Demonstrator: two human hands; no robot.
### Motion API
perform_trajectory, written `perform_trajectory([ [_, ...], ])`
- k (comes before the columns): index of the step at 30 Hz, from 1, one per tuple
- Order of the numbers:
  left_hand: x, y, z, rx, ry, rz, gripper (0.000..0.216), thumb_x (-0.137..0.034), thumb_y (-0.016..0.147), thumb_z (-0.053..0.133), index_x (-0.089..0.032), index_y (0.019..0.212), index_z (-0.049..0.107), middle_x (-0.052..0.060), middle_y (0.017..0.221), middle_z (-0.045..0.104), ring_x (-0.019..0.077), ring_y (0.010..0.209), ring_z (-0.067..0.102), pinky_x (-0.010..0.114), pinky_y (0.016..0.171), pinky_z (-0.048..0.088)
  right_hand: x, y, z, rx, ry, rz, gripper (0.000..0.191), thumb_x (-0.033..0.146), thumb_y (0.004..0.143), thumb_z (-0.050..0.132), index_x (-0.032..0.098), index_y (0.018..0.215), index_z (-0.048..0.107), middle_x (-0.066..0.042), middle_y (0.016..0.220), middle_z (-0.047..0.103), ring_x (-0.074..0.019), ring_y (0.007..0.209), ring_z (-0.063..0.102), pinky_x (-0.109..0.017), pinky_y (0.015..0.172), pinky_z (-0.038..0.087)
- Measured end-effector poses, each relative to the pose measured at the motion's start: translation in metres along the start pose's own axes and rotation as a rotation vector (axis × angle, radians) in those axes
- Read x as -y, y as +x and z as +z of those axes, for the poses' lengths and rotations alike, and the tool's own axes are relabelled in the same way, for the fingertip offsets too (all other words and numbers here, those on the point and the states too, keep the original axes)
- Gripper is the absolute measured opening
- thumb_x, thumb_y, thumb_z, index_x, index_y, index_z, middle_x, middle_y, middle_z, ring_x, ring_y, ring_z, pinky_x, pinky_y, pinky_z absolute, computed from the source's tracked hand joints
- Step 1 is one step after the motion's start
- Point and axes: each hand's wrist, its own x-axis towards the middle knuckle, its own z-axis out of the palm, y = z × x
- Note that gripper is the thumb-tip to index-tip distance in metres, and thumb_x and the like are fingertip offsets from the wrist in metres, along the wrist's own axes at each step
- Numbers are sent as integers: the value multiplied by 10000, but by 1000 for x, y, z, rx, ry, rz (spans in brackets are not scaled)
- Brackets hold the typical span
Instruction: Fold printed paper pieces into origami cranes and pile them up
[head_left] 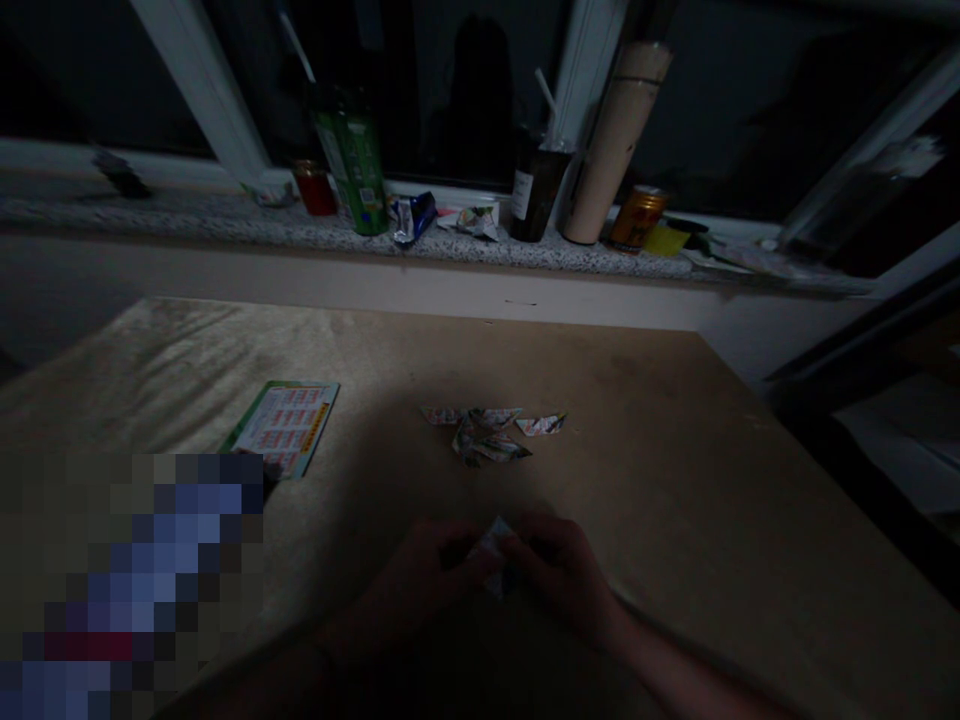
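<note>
The room is dim, and the person sits close to the table (675, 480); both hands meet just above its near edge, the left hand (431, 572) and right hand (561, 565) each pinching a side of one small piece of paper (496, 548), fingertips closed on it rather than the whole fist; held so, between the two, it seems kept where both sets of fingers can get at it. Just beyond lies a little heap of folded paper pieces (487, 433), apparently set out of the way yet within reach; a printed sheet (289, 425) lies flat, well to the left. Along the windowsill (187, 222) stand a green bottle (351, 160), a dark bottle (534, 190) and a cardboard tube (616, 145), well apart from the hands.
</note>
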Motion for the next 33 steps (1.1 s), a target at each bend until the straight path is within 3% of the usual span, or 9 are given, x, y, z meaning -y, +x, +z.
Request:
perform_trajectory([
  [18, 1, 0, 2, -20, 97, -34, 416, -489, 831, 477, -140, 675, 640, -31, 601, 577, 112, 574, 509, 163, 518, 356, -2, -1, 1, 29, -91, -62, 359, 416, 841, 494, 156, 621, 609, 9, 565, 528, -100, 522, 443, -191, 471, 344],
  [33, -4, 1, -1, -15, 18, -3, 330, -372, 856, 440, -142, 844, 677, -1, 746, 673, 150, 682, 590, 183, 607, 407, 3, 2, -2, -31, -47, -45, 373, 423, 838, 495, 158, 576, 508, 33, 550, 432, -93, 514, 384, -200, 477, 318],
])
